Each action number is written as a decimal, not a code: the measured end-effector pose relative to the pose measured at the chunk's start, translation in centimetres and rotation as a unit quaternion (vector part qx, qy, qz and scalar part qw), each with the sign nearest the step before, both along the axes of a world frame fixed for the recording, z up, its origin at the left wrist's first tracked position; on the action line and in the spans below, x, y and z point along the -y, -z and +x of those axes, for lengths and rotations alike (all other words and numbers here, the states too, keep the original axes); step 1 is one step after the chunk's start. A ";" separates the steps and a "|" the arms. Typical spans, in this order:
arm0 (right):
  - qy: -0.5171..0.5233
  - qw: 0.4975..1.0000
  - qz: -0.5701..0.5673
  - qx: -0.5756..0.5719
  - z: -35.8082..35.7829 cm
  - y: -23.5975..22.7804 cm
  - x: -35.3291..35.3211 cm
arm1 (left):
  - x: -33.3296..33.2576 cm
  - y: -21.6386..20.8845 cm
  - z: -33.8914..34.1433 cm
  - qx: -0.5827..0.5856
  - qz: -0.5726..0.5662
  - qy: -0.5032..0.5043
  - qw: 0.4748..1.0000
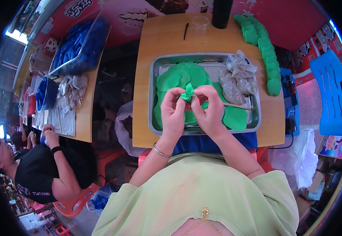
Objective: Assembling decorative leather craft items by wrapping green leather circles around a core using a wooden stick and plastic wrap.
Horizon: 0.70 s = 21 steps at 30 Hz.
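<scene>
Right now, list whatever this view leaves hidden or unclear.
Head view only:
- Folded green piece: its shape is mostly covered by the left hand and right hand.
- Clear bags: contents too blurred to tell.
- Metal tray: near rim hidden behind the wrists.
- Black cylinder: top cut off by the frame edge.

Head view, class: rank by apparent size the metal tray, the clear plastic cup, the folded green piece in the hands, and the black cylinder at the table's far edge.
1. metal tray
2. black cylinder, cut off by the frame, so its true size is unsure
3. and 4. clear plastic cup and folded green piece look alike; the cup lies farther away.
</scene>
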State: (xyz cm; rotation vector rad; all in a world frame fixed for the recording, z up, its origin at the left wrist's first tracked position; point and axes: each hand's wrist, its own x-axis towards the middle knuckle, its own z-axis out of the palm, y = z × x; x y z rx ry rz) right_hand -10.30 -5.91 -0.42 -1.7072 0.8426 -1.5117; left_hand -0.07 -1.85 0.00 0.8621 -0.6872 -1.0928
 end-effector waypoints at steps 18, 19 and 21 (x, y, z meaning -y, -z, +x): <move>-0.163 0.943 0.285 -0.044 -2.6 -1.2 1.6 | 0.0 -0.1 1.6 0.274 0.032 0.040 0.960; -0.147 0.953 0.264 -0.032 -2.5 -1.3 1.6 | 0.0 -0.5 1.7 0.343 0.039 0.043 0.938; -0.131 0.961 0.243 -0.020 -2.3 -1.6 1.4 | 0.0 0.0 2.0 0.166 0.047 0.106 0.979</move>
